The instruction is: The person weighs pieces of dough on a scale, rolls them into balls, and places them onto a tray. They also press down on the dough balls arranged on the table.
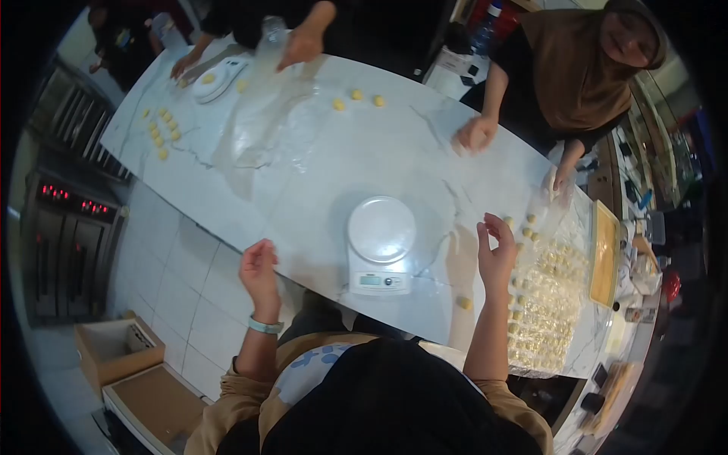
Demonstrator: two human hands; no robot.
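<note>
My left hand (pixel 259 274) hovers at the near edge of the white marble table (pixel 318 174), fingers apart and holding nothing; a pale wristband sits on that wrist. My right hand (pixel 497 254) is raised to the right of a white digital scale (pixel 381 244), fingers spread and empty. A small yellow dough ball (pixel 463 302) lies on the table just below my right hand. To the right lies a clear plastic sheet (pixel 546 303) covered with several rows of small yellow dough balls.
Across the table, one person's hand (pixel 476 134) rests on the marble and another person's hand (pixel 299 45) holds clear plastic near a second scale (pixel 218 79). More dough balls (pixel 163 129) lie far left. A yellow tray (pixel 604 254) stands right. An oven (pixel 64 235) and cardboard boxes (pixel 121 349) stand left.
</note>
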